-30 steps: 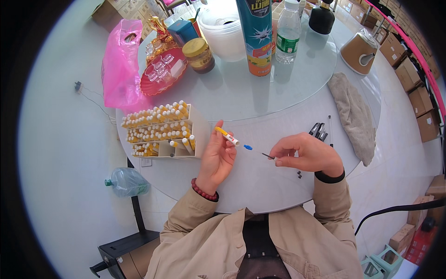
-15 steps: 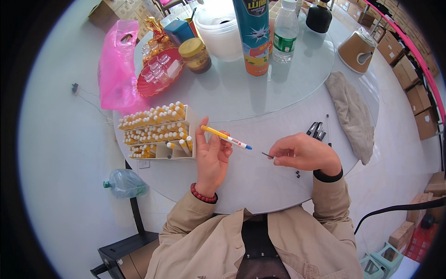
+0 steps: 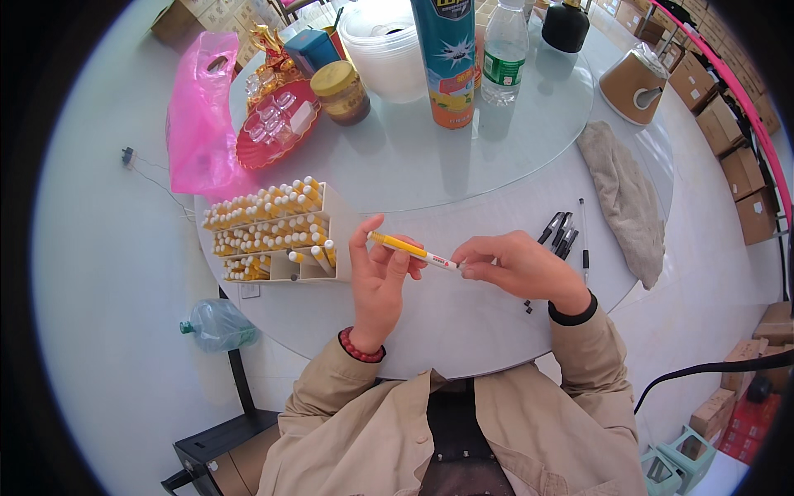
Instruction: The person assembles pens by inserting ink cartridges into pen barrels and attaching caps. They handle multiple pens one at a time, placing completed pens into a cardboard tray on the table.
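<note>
A yellow-and-white pen [image 3: 405, 246] lies slanted across the fingers of my left hand [image 3: 377, 285], which is closed on it by the thumb and fingers. The pen's far right end meets the pinched fingertips of my right hand [image 3: 523, 266]. Those fingertips cover the pen's tip and whatever small piece they hold. To the left of my left hand stands a pale partitioned box [image 3: 335, 221] packed with rows of yellow pens with white ends [image 3: 269, 233]. Several black-capped pens [image 3: 562, 231] and a slim pen [image 3: 584, 240] lie beyond my right hand. Small black bits [image 3: 528, 307] sit beneath its wrist.
A glass turntable [image 3: 529, 157] carries a red tray [image 3: 258, 149] of small clear cups, a lidded jar [image 3: 341, 93], plastic tubs [image 3: 385, 62], a spray can [image 3: 451, 70] and a water bottle [image 3: 503, 58]. A grey cloth [image 3: 624, 198] lies at the right.
My right hand has moved left to the pen's end. The blue tip and the thin dark piece in my right fingers, both visible before, are now hidden. The pen tilts slightly less.
</note>
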